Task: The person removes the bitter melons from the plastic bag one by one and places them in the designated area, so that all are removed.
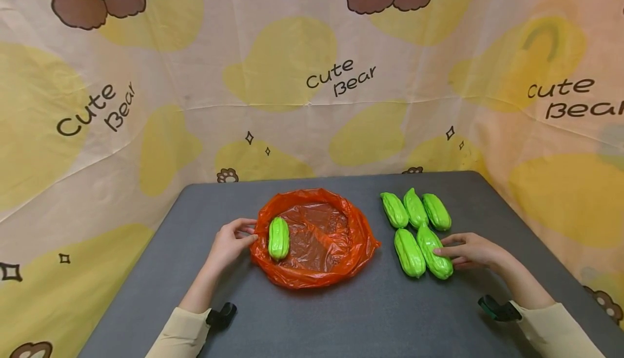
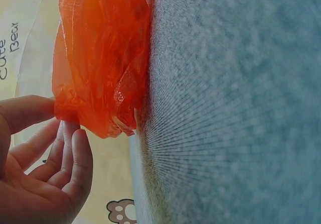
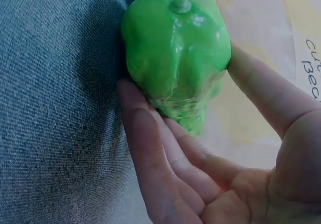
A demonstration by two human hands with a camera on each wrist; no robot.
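Note:
A red plastic bag (image 1: 317, 279) lies spread on the table with its mouth open upward and its rim rolled out. One glossy, ridged green gourd (image 1: 279, 239) rests inside at the bag's left. My left hand (image 1: 234, 243) pinches the bag's left rim between thumb and fingers; the left wrist view shows this pinch on the red film (image 2: 103, 58). On the right, my right hand (image 1: 475, 251) holds the near right gourd (image 1: 435, 255) of a group, thumb on top and fingers along its side. In the right wrist view, this gourd's stubby end (image 3: 175, 38) faces the camera.
Beside the held gourd lies another gourd (image 1: 409, 252). Behind them, three more form a row: left gourd (image 1: 394, 210), middle gourd (image 1: 415, 208) and right gourd (image 1: 436, 212). A printed cloth (image 1: 283, 65) hangs around the grey table (image 1: 336, 320).

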